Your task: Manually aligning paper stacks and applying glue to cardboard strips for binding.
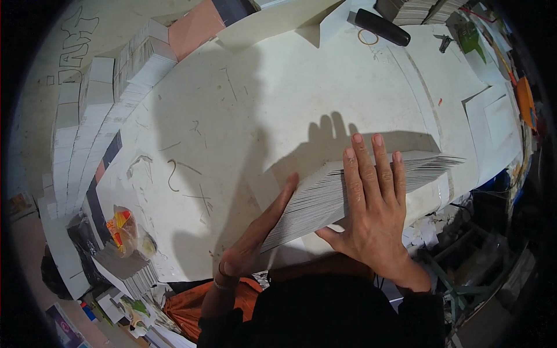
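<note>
Paper stack (310, 206) slants up rightward, left hand (262, 226) against its near end, right hand (374, 223) flat across; both grips uncurled.

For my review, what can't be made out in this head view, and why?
In the head view:
Right hand: palm hidden by the back of the hand.
Paper stack: partly covered by the right hand.
Left hand: palm turned toward the stack, out of sight.
Grey-edged pile: cut off by the upper edge.
Small dark object: too small to identify.
</note>
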The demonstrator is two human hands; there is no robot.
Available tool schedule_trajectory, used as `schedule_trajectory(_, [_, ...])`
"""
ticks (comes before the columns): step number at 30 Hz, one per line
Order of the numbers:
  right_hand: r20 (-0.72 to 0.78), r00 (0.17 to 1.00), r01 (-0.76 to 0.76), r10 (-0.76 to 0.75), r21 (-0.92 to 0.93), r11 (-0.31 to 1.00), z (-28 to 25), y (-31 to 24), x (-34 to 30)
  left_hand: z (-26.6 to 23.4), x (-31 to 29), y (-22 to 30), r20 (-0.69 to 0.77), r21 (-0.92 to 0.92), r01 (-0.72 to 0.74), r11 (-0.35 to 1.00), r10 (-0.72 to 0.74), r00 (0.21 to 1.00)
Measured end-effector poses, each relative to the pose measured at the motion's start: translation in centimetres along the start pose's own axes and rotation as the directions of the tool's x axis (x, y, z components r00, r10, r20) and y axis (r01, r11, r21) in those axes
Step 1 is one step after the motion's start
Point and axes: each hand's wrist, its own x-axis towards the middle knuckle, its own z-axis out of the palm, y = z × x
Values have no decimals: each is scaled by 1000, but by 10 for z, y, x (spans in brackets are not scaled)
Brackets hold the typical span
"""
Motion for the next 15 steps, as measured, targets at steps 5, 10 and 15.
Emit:
schedule_trajectory(5, [6, 1000, 0, 0, 14, 1000, -1, 1, 0, -3, 21, -1, 85, -87, 2, 996, 5, 996])
schedule_trajectory(10, [23, 1000, 7, -7, -2, 1000, -2, 4, 0, -6, 46, -4, 186, -87, -36, 996, 52, 981])
schedule_trajectory(15, [6, 1000, 16, -16, -78, 997, -2, 6, -1, -9, 69, -5, 289, -74, -105, 992, 122, 950])
